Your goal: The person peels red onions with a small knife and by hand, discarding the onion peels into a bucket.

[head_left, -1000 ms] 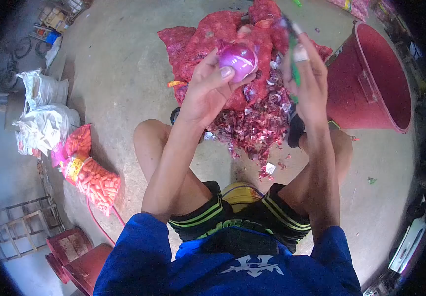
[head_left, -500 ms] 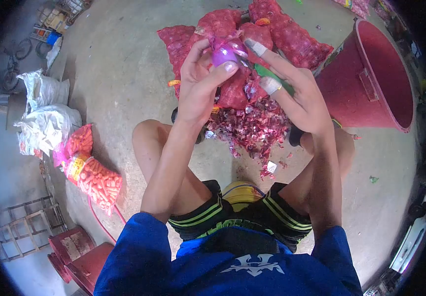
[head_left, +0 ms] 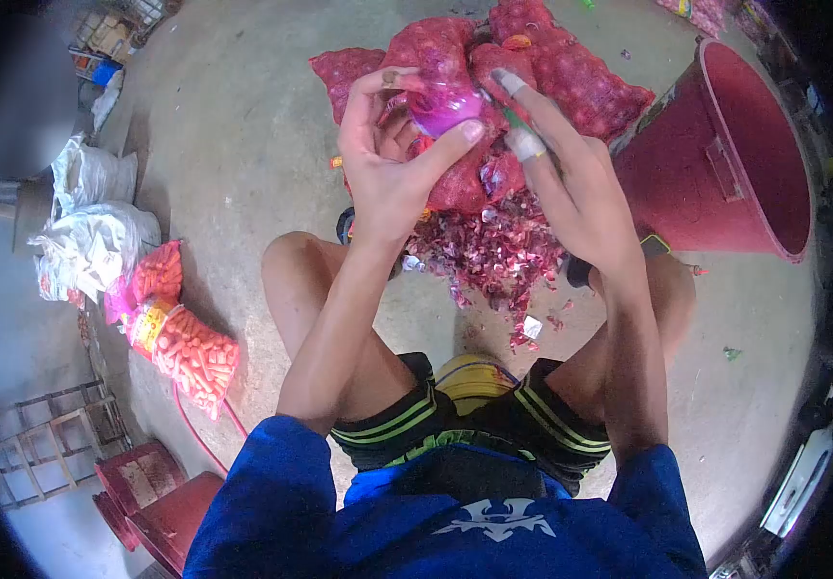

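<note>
A shiny purple-red onion point(head_left: 447, 114) is held in the fingers of my left hand point(head_left: 387, 174), thumb along its near side. My right hand point(head_left: 580, 188), with whitish wraps on its thumb and a finger, is closed on a small knife with a green handle point(head_left: 516, 120). The knife's blade is blurred and mostly hidden beside the onion. Below and beyond my hands lie red mesh sacks full of onions point(head_left: 431, 48). A heap of dry onion skins point(head_left: 493, 246) covers the floor between my feet.
A large dark-red tub point(head_left: 672, 174) stands tilted at the right. White sacks point(head_left: 98, 246) and a bag of carrots point(head_left: 190, 352) lie at the left. Red containers point(head_left: 161, 502) sit at lower left. I sit low on something yellow point(head_left: 474, 376).
The left hand has turned the onion and shifted slightly to the right. My right hand has moved a little down, with the knife and its fingers changing angle.
</note>
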`<state>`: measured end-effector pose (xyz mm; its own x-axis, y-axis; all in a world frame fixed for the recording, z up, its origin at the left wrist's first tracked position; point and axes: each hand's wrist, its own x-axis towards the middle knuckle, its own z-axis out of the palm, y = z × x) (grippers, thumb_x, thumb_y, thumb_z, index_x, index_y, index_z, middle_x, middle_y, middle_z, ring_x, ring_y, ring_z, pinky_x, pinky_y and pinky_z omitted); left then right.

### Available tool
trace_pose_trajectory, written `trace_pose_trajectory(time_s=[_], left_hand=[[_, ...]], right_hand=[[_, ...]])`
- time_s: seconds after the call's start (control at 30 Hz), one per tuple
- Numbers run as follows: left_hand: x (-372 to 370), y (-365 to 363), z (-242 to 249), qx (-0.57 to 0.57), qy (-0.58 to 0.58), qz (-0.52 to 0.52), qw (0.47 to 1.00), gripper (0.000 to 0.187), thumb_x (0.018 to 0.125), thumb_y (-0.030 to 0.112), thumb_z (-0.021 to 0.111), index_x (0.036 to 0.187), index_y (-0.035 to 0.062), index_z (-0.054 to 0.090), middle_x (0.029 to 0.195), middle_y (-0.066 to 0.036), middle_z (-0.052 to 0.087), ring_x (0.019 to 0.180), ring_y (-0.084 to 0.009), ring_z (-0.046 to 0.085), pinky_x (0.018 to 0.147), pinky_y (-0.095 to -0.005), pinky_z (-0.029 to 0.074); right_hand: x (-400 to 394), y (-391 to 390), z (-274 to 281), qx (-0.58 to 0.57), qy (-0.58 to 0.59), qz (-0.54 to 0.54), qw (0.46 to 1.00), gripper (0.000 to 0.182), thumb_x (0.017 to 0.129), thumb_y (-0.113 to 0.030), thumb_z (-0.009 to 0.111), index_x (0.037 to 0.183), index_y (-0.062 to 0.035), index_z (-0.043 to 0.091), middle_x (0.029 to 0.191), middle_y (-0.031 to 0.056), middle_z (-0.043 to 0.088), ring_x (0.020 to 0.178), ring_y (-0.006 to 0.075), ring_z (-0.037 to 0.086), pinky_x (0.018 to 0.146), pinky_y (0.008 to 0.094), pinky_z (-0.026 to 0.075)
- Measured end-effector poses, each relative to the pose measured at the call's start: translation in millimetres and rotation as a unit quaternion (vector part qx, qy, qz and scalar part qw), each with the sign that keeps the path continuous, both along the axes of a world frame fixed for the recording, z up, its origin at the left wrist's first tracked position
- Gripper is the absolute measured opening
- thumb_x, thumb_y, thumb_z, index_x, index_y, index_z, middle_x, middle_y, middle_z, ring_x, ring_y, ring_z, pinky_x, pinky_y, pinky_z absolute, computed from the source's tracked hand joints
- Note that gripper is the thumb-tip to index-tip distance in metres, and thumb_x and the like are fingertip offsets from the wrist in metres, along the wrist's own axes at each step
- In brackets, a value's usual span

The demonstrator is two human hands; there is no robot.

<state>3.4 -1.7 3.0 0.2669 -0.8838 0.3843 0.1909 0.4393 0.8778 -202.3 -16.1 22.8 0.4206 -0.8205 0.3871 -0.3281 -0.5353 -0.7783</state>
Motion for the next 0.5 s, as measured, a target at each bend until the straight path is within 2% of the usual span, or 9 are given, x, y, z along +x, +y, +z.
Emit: trace_pose_trajectory(time_s=[0.13,0.17,0.23,0.37,0.5], left_hand=[[-0.9,-0.3,1.1,-0.006,0.002,-0.018,1.0,0.061,0.077,-0.008,0.09,0.126,0.0035,0.054,0.135,-0.009,0.055,0.116,-0.0178,0.065,0.101,-0.0335,0.058],[0.2,-0.3,1.9,0.008,0.021,-0.019,1.0,0.061,0.078,-0.009,0.089,0.126,0.0035,0.054,0.135,-0.009,0.055,0.117,-0.018,0.065,0.102,-0.0337,0.058],[2.4,-0.2,2.5,0.009,0.036,-0.018,0.999,0.061,0.078,-0.009,0.089,0.126,0.0034,0.054,0.136,-0.009,0.055,0.117,-0.0182,0.065,0.102,-0.0339,0.058],[2.4,0.2,3.3,0.004,0.038,-0.006,0.999,0.06,0.078,-0.011,0.087,0.125,0.0031,0.053,0.136,-0.009,0.055,0.118,-0.0189,0.065,0.101,-0.0342,0.059],[2.3,1.4,2.6,0.008,0.038,-0.006,0.999,0.061,0.078,-0.012,0.087,0.126,0.0032,0.053,0.136,-0.009,0.055,0.118,-0.0191,0.066,0.1,-0.0342,0.059]], right_hand=[[-4.3,-0.9,8.3,0.129,0.022,-0.008,0.991,0.056,0.104,-0.017,0.063,0.158,-0.0088,0.05,0.098,0.0269,0.073,0.085,0.037,0.072,0.084,0.0423,0.053],[-5.0,-1.3,6.9,0.128,0.022,-0.006,0.991,0.056,0.104,-0.017,0.063,0.158,-0.0088,0.05,0.098,0.0269,0.073,0.085,0.037,0.072,0.084,0.0423,0.053],[-5.7,-0.4,3.2,0.065,-0.064,0.056,0.994,0.058,0.104,-0.016,0.063,0.159,-0.0088,0.048,0.096,0.0272,0.072,0.085,0.0327,0.072,0.085,0.0422,0.053],[-2.1,3.5,7.8,0.059,-0.045,0.053,0.996,0.058,0.103,-0.016,0.064,0.159,-0.0079,0.048,0.091,0.0255,0.071,0.081,0.0331,0.071,0.08,0.0431,0.053],[2.1,3.1,5.6,0.049,-0.019,0.025,0.998,0.057,0.104,-0.015,0.063,0.159,-0.0082,0.049,0.086,0.0195,0.071,0.074,0.0283,0.07,0.074,0.0425,0.054]])
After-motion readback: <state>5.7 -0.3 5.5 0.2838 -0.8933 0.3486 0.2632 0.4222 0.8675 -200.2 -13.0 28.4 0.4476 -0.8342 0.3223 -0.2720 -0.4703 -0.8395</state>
